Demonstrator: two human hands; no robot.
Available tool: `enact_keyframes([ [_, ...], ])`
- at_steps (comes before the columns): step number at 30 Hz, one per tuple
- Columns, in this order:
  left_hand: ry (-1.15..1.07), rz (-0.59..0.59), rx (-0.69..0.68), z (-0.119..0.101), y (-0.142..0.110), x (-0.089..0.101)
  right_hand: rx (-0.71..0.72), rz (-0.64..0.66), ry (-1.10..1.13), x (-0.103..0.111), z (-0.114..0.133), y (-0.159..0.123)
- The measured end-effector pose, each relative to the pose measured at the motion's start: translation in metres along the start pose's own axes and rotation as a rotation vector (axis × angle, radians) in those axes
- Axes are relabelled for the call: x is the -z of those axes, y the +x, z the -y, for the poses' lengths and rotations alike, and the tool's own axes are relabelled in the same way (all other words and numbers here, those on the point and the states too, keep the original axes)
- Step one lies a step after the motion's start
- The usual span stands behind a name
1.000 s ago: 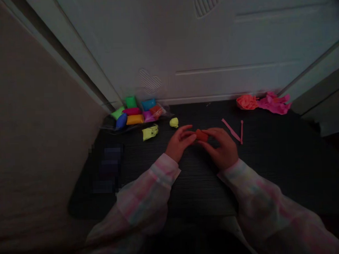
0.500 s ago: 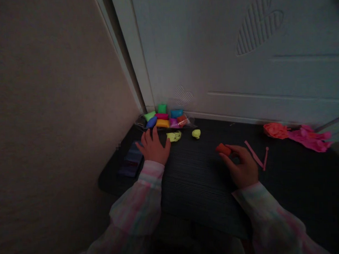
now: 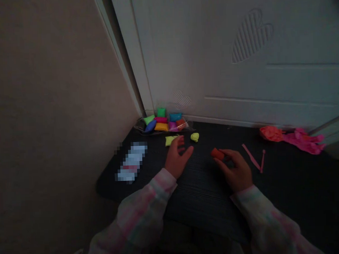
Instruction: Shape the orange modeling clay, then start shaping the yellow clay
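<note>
Between the thumb and fingers of my right hand is a small orange-red piece of modelling clay, held above the dark table. My left hand is open, thumb and fingers apart, with nothing in it. Just behind its fingertips lies a yellow packet, partly covered by the hand. A yellow lump of clay sits a little to the right of that packet. Two thin pink modelling tools lie to the right of my right hand, their near ends together.
A clear bag of several colourful clay packets lies at the back left, against the white door. A blurred-out phone-like slab is on the left of the dark table. Crumpled orange and pink pieces lie at the back right.
My left hand has moved right, from beside the slab to in front of the yellow packet. The slab's surface has turned bright. My right hand still holds the orange-red clay.
</note>
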State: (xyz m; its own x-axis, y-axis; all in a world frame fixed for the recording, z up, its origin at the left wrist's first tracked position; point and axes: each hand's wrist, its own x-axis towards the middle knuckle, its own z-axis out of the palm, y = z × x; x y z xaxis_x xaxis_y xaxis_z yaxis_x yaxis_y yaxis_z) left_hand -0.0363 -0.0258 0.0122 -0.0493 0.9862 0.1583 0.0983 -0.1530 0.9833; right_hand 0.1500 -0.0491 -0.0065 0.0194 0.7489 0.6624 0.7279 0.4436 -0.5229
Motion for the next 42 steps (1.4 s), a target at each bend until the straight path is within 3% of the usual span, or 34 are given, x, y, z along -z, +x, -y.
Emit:
enact_keyframes([
  [4,-0.494,0.307,0.395,-0.003,-0.011,-0.039,0.068,0.005,0.03,-0.002,0.003,-0.001],
  [7,-0.655,0.416,0.497,-0.001,-0.01,-0.052,0.067,0.014,0.042,-0.003,0.002,0.0],
  [17,-0.624,0.444,0.46,0.009,0.01,-0.055,0.074,0.099,0.083,-0.008,-0.001,0.01],
  [26,-0.665,0.429,0.526,0.003,0.01,-0.053,0.091,0.086,0.067,-0.002,0.001,0.01],
  [42,-0.653,0.439,0.486,0.004,0.01,-0.051,0.059,0.104,0.076,0.0,0.002,0.01],
])
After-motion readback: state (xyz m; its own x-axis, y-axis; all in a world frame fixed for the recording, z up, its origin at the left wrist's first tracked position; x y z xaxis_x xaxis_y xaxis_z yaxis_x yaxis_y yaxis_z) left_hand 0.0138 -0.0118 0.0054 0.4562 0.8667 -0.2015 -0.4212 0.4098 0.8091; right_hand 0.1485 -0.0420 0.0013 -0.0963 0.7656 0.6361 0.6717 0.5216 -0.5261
